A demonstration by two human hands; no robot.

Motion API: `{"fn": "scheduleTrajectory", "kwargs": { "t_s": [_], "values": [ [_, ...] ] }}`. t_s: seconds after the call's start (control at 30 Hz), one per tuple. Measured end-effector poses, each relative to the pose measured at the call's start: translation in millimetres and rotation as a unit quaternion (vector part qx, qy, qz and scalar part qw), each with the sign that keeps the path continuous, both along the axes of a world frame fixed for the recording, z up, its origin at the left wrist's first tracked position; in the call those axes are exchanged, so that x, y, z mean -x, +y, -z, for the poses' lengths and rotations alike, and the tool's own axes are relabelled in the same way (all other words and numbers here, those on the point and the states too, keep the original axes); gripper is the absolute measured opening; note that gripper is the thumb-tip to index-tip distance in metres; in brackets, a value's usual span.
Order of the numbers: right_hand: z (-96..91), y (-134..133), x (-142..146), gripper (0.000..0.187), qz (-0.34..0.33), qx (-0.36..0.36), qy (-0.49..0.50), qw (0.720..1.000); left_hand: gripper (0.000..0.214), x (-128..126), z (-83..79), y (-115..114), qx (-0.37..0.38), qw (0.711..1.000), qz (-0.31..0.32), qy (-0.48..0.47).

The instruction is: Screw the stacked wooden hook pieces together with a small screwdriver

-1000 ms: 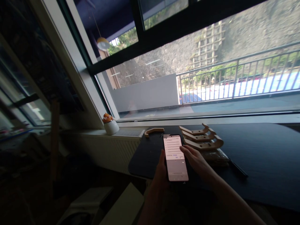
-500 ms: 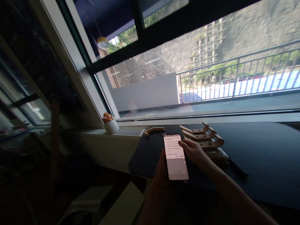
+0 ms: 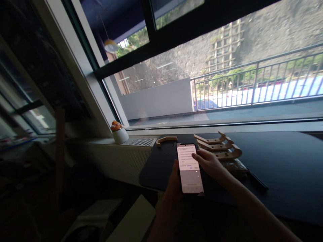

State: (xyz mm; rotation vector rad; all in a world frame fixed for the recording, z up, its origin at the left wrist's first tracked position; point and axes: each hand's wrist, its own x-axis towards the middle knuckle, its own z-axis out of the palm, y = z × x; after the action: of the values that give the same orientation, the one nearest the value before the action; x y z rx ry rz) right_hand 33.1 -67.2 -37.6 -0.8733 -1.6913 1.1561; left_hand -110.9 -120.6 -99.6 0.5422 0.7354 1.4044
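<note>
A lit smartphone (image 3: 191,173) stands tilted toward me above the dark table, its screen showing lines of text. My left hand (image 3: 174,181) is closed around its left edge and lower back; most of those fingers are hidden in shadow. At the right edge, my right hand (image 3: 209,163) is closed on the upper part, its thumb over the screen. Just beyond that hand lie curved wooden pieces with holes (image 3: 222,147), side by side. Another curved wooden piece (image 3: 166,139) rests behind the phone, to the left.
Under the wooden pieces is a clear plastic bag (image 3: 234,167), with a thin black rod (image 3: 257,179) beside it. The dark table (image 3: 285,161) stands against the window. Left of it are a radiator (image 3: 131,159) and a white pot with an orange top (image 3: 120,135).
My right thumb has shifted very slightly on the screen. Otherwise both hands and the phone hold nearly the same position; the view has moved a touch.
</note>
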Motion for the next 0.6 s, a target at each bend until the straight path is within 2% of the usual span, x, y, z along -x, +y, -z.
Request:
{"fn": "scheduleTrajectory", "kwargs": {
  "t_s": [0.6],
  "values": [
    [4.5,5.2,-2.1,0.044,0.004,0.005,0.009,1.000,0.063,-2.2,-5.9,-2.5,0.009,1.000,0.013,-0.008]
  ]
}}
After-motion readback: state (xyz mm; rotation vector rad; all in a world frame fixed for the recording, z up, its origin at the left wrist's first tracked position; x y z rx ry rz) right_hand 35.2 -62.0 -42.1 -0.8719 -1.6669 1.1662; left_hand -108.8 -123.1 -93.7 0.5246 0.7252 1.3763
